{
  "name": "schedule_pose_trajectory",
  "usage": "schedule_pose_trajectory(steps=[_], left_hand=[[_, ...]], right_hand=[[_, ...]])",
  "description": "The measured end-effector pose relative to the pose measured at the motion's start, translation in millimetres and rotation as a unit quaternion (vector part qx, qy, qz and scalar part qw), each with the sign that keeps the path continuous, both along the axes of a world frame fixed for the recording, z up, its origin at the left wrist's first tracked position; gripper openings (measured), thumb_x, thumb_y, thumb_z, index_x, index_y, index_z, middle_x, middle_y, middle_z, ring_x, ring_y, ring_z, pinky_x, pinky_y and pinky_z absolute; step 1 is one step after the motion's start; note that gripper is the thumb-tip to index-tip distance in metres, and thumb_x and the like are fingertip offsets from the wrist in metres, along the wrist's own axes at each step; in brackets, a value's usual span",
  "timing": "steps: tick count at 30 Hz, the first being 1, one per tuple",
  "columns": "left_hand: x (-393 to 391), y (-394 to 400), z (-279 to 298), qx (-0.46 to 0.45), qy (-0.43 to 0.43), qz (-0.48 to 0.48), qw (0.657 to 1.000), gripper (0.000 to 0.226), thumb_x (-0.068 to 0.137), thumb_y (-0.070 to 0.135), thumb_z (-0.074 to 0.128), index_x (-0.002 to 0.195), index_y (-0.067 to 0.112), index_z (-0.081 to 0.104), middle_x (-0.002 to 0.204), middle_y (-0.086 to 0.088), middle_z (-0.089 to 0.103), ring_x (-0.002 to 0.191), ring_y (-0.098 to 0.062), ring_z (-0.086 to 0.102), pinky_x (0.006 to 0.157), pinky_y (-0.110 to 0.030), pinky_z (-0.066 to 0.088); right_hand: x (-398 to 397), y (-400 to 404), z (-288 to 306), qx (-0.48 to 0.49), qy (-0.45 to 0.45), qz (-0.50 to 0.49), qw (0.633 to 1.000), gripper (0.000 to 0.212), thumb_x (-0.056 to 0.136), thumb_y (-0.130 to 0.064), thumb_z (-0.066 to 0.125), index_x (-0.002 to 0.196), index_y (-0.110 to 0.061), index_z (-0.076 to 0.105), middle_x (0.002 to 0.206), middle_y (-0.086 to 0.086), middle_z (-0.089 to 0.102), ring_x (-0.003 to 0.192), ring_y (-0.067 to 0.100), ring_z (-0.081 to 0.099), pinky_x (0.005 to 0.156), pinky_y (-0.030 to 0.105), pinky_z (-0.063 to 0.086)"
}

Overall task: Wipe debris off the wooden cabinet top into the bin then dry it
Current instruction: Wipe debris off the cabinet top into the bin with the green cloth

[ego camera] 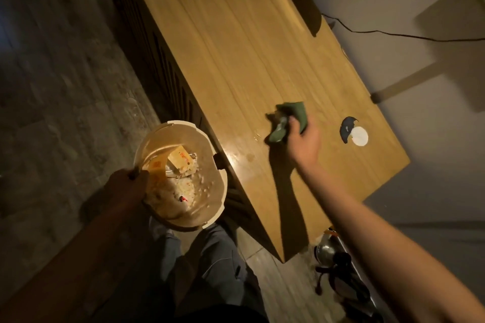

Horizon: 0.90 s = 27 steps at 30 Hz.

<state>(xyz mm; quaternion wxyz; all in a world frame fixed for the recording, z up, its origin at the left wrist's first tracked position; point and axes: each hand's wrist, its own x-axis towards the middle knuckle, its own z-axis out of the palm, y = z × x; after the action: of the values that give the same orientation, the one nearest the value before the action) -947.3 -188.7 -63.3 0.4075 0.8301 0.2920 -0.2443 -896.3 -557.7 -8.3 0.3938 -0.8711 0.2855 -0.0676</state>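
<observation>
While the right hand (301,143) works over the wooden cabinet top (236,47), its fingers are closed around a bunched green cloth (284,123), which sits on or just above the wood near the front edge; which of the two cannot be told.

Item: left hand (128,182), in shadow, gripping the rim of a pale round bin (220,189). The bin is held just below the cabinet's front edge, its rim close against it. Contents: yellow wrappers, pale crumbs, scraps.

Item: wet glossy patch (236,152) on the wood between cloth and bin, with a few small specks (256,136) beside the cloth.

Item: white disc with a dark scrap (354,134) lying well to the right of the cloth, near the end of the top.

Risks, as judged from here:
- A sweep angled wide of the bin mouth would drop debris onto the stone floor (52,73).
- The bin hangs from a one-sided grip; a knock from the cloth hand could tip it and spill the contents.
- A loosely bunched cloth may smear wet crumbs rather than carry them.
- Wet sheen left standing would mark the wood; drying is not yet done.
</observation>
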Motion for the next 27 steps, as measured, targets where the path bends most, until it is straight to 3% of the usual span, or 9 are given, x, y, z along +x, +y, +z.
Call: schedule_pose_trajectory(steps=[3,8,10,12,14,16,22,25,27], left_hand=[[-9,1,-2,-0.008,0.005,0.042,0.999,0.029,0.079,0.051,0.062,0.075,0.023,0.067,0.084,-0.012,0.071,0.082,-0.036,0.067,0.082,-0.054,0.057],[-21,-4,4,-0.038,0.021,0.099,0.994,0.040,0.060,0.074,0.065,0.068,0.035,0.070,0.078,-0.009,0.072,0.076,-0.034,0.070,0.076,-0.053,0.059],[-24,-9,9,-0.050,0.019,0.116,0.992,0.029,0.061,0.072,0.068,0.062,0.043,0.070,0.079,-0.013,0.072,0.075,-0.035,0.069,0.076,-0.054,0.058],[-25,-15,14,-0.049,0.008,0.123,0.991,0.022,0.073,0.057,0.072,0.061,0.038,0.070,0.082,-0.020,0.070,0.076,-0.037,0.067,0.081,-0.060,0.056],[-25,-19,16,-0.032,-0.005,0.126,0.991,0.023,0.089,0.035,0.069,0.067,0.030,0.068,0.087,-0.031,0.067,0.079,-0.043,0.066,0.084,-0.066,0.053],[-27,-20,16,-0.035,-0.002,0.125,0.992,0.019,0.092,0.031,0.067,0.074,0.027,0.067,0.091,-0.030,0.068,0.087,-0.049,0.067,0.085,-0.064,0.054],[-29,-19,5,-0.049,-0.002,0.133,0.990,0.017,0.084,0.046,0.071,0.080,0.029,0.072,0.084,-0.010,0.074,0.083,-0.035,0.071,0.084,-0.056,0.059],[-32,-10,-9,-0.048,0.000,0.130,0.990,0.028,0.073,0.060,0.067,0.075,0.033,0.074,0.082,-0.010,0.074,0.082,-0.035,0.071,0.083,-0.061,0.058],[-36,-4,-18,-0.050,-0.013,0.123,0.991,0.021,0.067,0.064,0.065,0.071,0.044,0.072,0.078,-0.008,0.074,0.079,-0.035,0.071,0.079,-0.061,0.059]], right_hand=[[27,-94,-3,-0.045,0.027,-0.082,0.995,0.034,0.104,-0.026,0.051,0.136,-0.015,0.058,0.119,0.003,0.066,0.110,0.018,0.061,0.091,0.030,0.044],[70,-218,-6,-0.162,0.085,-0.083,0.980,0.037,0.103,-0.027,0.044,0.139,-0.020,0.051,0.132,0.012,0.062,0.122,0.032,0.058,0.104,0.046,0.049],[86,-245,-10,-0.187,0.137,-0.065,0.971,0.037,0.104,-0.024,0.045,0.141,-0.022,0.048,0.135,0.017,0.057,0.124,0.039,0.057,0.105,0.053,0.050],[94,-251,-16,-0.195,0.185,-0.049,0.962,0.040,0.104,-0.020,0.049,0.144,-0.024,0.047,0.138,0.020,0.056,0.124,0.042,0.057,0.105,0.056,0.050],[92,-238,-21,-0.206,0.211,-0.035,0.955,0.044,0.102,-0.015,0.047,0.144,-0.026,0.046,0.137,0.020,0.058,0.123,0.045,0.057,0.102,0.058,0.051],[86,-215,-25,-0.230,0.204,-0.017,0.951,0.043,0.100,-0.015,0.044,0.141,-0.028,0.046,0.131,0.018,0.063,0.117,0.045,0.061,0.097,0.058,0.053],[49,-104,-35,-0.262,0.120,0.079,0.954,0.038,0.102,-0.021,0.047,0.138,-0.034,0.042,0.130,0.009,0.066,0.101,0.040,0.068,0.086,0.052,0.054],[18,-29,-39,-0.263,0.060,0.113,0.956,0.039,0.099,-0.020,0.052,0.134,-0.035,0.045,0.124,0.001,0.066,0.087,0.034,0.071,0.071,0.040,0.056],[-8,28,-42,-0.238,0.018,0.146,0.960,0.039,0.099,-0.015,0.056,0.133,-0.032,0.051,0.127,-0.004,0.065,0.079,0.023,0.071,0.056,0.025,0.051]])
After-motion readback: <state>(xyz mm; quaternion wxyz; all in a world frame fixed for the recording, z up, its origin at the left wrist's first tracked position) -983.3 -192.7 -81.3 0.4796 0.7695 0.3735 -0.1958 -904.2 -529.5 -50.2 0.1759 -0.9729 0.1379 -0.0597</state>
